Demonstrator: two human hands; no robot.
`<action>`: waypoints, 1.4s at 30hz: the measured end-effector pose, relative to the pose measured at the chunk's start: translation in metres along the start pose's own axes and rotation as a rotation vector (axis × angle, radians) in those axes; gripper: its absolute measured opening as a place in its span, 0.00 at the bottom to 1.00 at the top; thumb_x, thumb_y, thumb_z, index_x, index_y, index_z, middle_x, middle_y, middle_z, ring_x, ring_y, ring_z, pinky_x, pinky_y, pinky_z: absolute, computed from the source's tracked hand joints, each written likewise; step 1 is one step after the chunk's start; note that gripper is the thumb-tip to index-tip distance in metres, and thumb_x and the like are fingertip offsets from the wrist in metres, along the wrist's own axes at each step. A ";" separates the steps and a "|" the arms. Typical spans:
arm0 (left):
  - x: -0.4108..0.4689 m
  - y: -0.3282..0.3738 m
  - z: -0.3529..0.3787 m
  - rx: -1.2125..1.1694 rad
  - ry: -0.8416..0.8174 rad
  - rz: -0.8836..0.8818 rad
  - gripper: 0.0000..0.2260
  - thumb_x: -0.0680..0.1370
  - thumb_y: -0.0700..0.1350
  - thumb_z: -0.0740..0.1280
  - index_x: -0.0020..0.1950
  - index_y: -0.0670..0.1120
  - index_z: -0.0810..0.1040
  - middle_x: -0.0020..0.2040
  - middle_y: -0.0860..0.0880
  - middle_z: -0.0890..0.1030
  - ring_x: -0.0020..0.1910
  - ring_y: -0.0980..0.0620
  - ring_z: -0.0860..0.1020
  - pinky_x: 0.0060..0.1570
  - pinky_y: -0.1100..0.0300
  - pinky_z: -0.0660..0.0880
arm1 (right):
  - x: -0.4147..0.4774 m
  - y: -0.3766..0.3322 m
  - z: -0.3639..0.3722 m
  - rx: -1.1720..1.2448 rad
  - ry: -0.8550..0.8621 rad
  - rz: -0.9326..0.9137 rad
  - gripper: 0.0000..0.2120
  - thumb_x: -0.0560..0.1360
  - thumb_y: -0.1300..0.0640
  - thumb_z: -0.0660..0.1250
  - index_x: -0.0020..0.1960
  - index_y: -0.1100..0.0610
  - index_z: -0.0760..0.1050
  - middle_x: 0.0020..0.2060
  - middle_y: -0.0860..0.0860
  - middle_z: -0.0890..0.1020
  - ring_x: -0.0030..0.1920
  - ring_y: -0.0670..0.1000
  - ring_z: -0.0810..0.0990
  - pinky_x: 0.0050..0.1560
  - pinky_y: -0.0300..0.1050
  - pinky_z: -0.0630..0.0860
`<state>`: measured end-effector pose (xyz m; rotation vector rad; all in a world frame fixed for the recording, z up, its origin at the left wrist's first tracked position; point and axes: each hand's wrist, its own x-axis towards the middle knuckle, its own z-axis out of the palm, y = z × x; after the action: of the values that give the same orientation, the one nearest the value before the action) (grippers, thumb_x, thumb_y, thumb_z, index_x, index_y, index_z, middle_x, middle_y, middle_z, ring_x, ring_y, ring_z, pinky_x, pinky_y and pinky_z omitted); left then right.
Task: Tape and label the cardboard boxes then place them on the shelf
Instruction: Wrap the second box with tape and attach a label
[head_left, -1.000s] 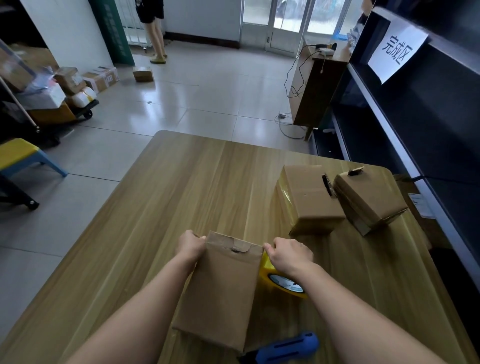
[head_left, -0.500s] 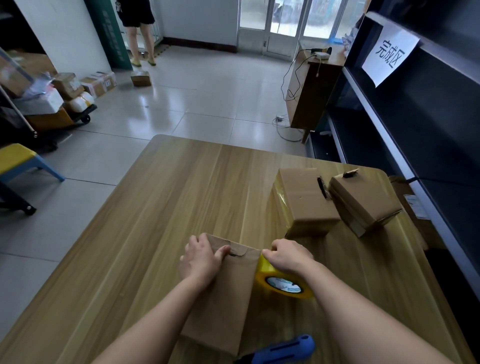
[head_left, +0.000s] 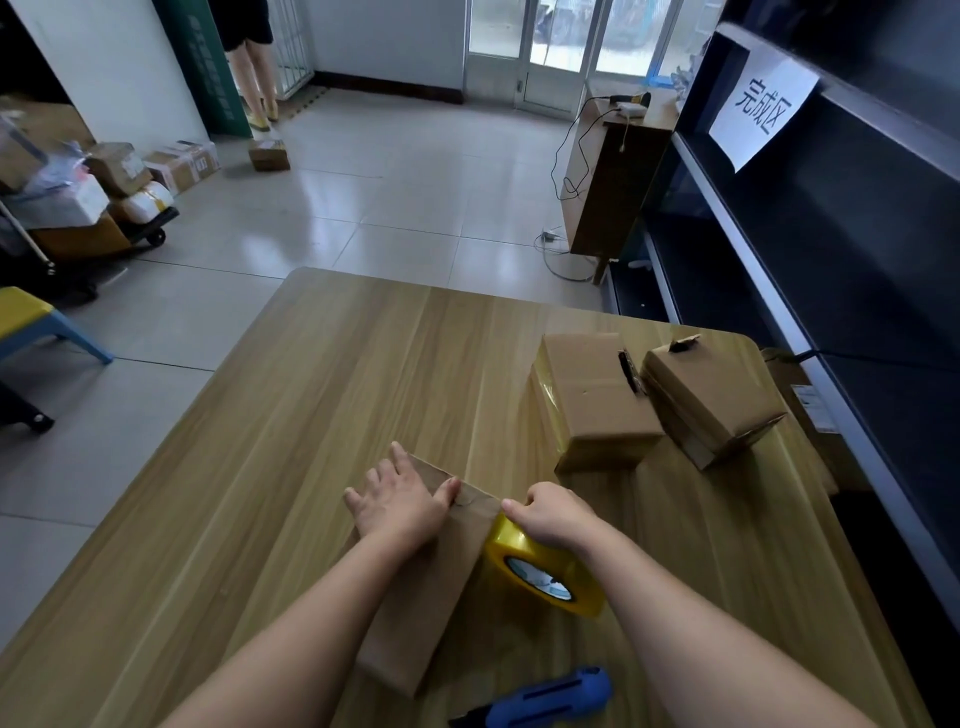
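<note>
Head view, step: taping of the cardboard box (head_left: 415, 613), judged to be early, at its far end.
Box location: flat on the table (head_left: 363, 389) close to the person, between both forearms, long axis pointing away.
Left hand (head_left: 400, 501): lies flat on the far end of the box top, fingers straight and spread, thumb out toward the middle. It holds nothing and presses down.
Reason for press: probably to keep the flap closed and stop the box sliding while tape is drawn.
Right hand (head_left: 553, 517): fingers curled over the yellow tape roll (head_left: 540, 571), gripping it. The roll stands on edge against the box's right side near the far corner.
Reason for roll position: places the tape at the edge where a strip would start.
Box relative to fingers: far end sits under the left palm. The left thumb tip and right forefinger tip are near each other, with bare cardboard between them.
Tape strip: cannot tell whether any is laid.
Blue cutter (head_left: 550, 696): on the table just beside the box's near corner, untouched, within reach for cutting.
Two further boxes (head_left: 597, 395): far right of the table, touching each other.
Shelf (head_left: 831, 260): to the right, bearing a paper sign (head_left: 761, 109); placing is not yet due.
</note>
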<state>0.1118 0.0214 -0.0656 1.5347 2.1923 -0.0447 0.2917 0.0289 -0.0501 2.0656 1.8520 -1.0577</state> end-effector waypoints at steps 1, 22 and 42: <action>0.002 0.000 -0.001 0.009 0.000 0.007 0.44 0.75 0.71 0.52 0.79 0.44 0.41 0.78 0.43 0.57 0.76 0.43 0.55 0.72 0.40 0.52 | -0.001 -0.001 0.000 0.017 -0.006 0.006 0.26 0.80 0.39 0.58 0.65 0.59 0.73 0.52 0.52 0.77 0.52 0.52 0.77 0.53 0.46 0.76; 0.005 -0.043 -0.006 0.146 -0.128 0.370 0.34 0.80 0.66 0.49 0.79 0.53 0.37 0.77 0.50 0.30 0.75 0.52 0.29 0.74 0.50 0.32 | -0.008 -0.034 0.004 0.578 -0.217 0.047 0.29 0.78 0.50 0.68 0.72 0.64 0.66 0.61 0.57 0.77 0.53 0.53 0.79 0.52 0.47 0.79; 0.022 -0.051 -0.012 0.236 -0.156 0.437 0.35 0.79 0.67 0.49 0.78 0.55 0.36 0.76 0.52 0.29 0.74 0.54 0.28 0.73 0.52 0.30 | -0.013 -0.054 -0.003 0.452 -0.269 0.059 0.33 0.79 0.44 0.65 0.74 0.65 0.61 0.67 0.60 0.73 0.64 0.60 0.75 0.61 0.52 0.75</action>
<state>0.0560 0.0253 -0.0754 2.0354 1.7399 -0.2813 0.2435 0.0317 -0.0231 2.0438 1.5153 -1.7701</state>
